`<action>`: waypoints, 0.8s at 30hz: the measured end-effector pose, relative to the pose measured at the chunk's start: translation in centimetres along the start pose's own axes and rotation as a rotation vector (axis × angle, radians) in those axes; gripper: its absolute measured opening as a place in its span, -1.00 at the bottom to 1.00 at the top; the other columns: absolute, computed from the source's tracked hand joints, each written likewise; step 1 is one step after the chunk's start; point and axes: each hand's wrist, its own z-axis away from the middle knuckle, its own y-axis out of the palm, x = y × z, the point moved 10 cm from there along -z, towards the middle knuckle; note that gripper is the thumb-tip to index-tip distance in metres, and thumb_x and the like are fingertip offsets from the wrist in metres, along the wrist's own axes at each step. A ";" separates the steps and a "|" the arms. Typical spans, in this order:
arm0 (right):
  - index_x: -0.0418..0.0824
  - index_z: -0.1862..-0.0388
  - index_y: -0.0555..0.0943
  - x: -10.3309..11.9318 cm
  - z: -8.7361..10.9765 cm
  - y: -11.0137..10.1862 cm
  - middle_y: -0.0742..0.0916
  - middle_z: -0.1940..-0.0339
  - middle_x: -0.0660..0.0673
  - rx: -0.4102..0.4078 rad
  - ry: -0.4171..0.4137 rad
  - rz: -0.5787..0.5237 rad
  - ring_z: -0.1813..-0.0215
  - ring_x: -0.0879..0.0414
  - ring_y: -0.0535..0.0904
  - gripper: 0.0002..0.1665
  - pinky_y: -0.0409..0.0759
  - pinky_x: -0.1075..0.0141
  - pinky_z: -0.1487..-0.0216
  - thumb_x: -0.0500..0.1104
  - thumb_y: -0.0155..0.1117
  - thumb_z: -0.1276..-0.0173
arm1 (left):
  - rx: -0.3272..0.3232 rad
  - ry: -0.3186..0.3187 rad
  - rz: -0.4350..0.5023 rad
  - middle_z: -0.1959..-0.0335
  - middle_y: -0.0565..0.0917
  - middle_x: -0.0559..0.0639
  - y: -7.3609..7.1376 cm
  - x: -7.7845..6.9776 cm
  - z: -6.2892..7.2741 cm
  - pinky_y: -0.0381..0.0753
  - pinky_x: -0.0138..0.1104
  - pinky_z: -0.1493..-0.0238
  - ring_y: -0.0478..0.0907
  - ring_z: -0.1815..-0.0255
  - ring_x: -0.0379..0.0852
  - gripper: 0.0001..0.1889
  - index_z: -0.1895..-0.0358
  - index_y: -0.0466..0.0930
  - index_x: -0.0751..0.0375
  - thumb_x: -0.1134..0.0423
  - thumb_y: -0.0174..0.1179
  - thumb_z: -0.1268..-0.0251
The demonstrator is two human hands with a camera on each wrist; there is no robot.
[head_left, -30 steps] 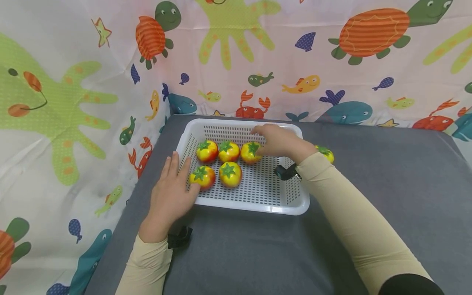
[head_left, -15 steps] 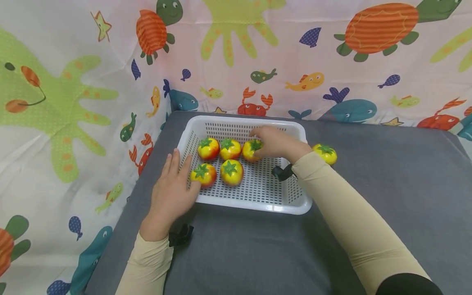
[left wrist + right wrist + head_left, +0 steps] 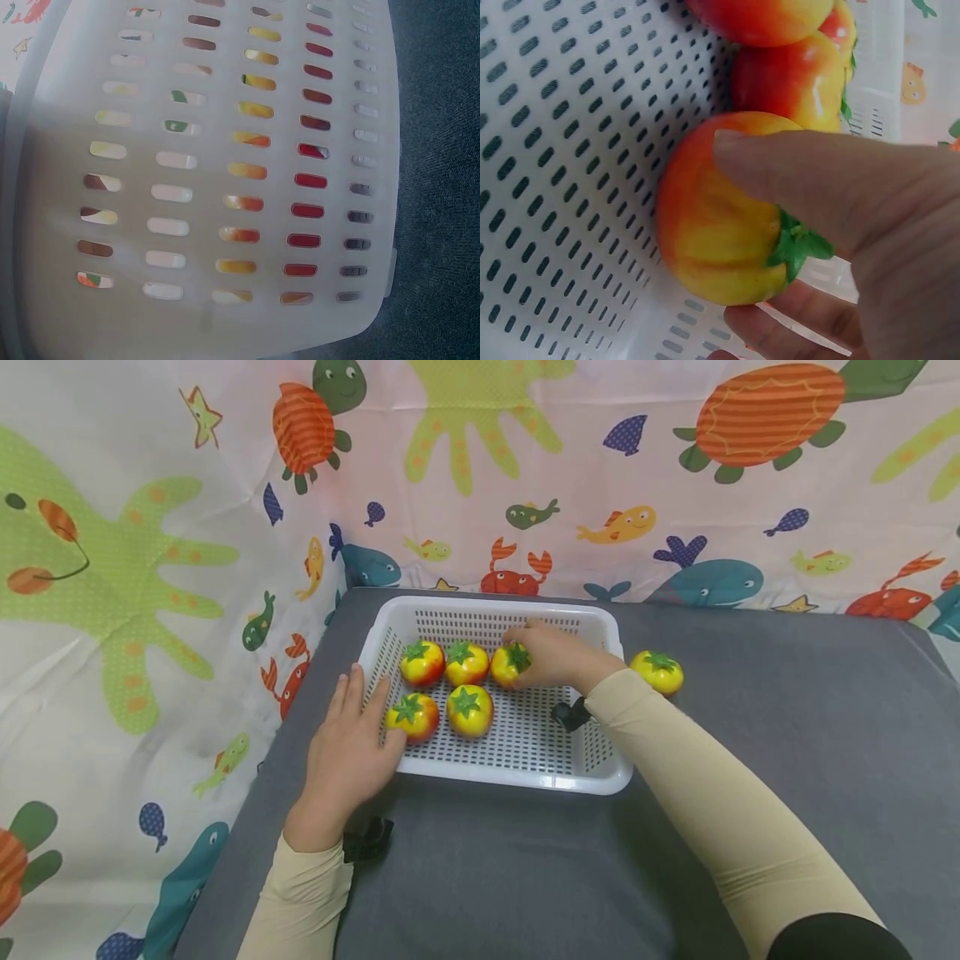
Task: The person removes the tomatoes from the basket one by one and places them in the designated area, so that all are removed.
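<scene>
A white perforated plastic basket point(image 3: 540, 747) holds several yellow-and-red tomatoes, each with a green leafy top. My right hand point(image 3: 551, 656) reaches into it and grips the rightmost tomato of the back row point(image 3: 503, 665). In the right wrist view the thumb lies across that tomato point(image 3: 712, 232), with the fingers curled at its opposite side. My left hand point(image 3: 348, 760) rests with spread fingers at the basket's left rim, its thumb beside the front-left tomato point(image 3: 415, 720). The left wrist view shows only the basket's slotted side point(image 3: 202, 322), with red and yellow behind the slots.
Another tomato point(image 3: 657, 672) lies on the grey tablecloth point(image 3: 810, 727) just outside the basket's right side. A curtain point(image 3: 465, 527) printed with sea animals rises behind the table and along its left side.
My right hand has shifted slightly left and drawn its fingers in around the back-row tomato. The left hand keeps its place at the rim.
</scene>
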 end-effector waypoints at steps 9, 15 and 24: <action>0.00 -0.53 0.48 0.2 -0.1 0.3 0.49 -0.44 -0.20 0.003 -0.003 0.044 -0.35 -0.15 0.48 -0.10 0.46 -0.20 -0.47 -0.03 0.63 -0.22 | 0.011 -0.001 0.007 -0.76 -0.16 0.23 0.2 0.1 0.1 0.21 0.42 -0.46 -0.20 -0.74 0.33 -0.17 -0.70 0.13 0.09 0.02 0.08 -0.35; -0.01 -0.51 0.50 0.2 -0.2 0.2 0.50 -0.41 -0.20 -0.006 -0.006 0.060 -0.34 -0.15 0.49 -0.11 0.47 -0.19 -0.46 -0.04 0.64 -0.21 | 0.012 -0.002 0.006 -0.76 -0.17 0.24 0.0 0.1 0.0 0.20 0.44 -0.46 -0.19 -0.74 0.35 -0.17 -0.70 0.13 0.08 0.02 0.09 -0.35; -0.02 -0.49 0.52 -0.6 -0.2 0.2 0.48 -0.49 -0.21 -0.018 0.027 0.033 -0.37 -0.15 0.46 -0.13 0.45 -0.21 -0.47 0.02 0.63 -0.21 | 0.008 0.011 0.006 -0.76 -0.16 0.24 0.1 -0.2 0.0 0.19 0.43 -0.47 -0.19 -0.74 0.35 -0.18 -0.69 0.13 0.08 0.02 0.07 -0.36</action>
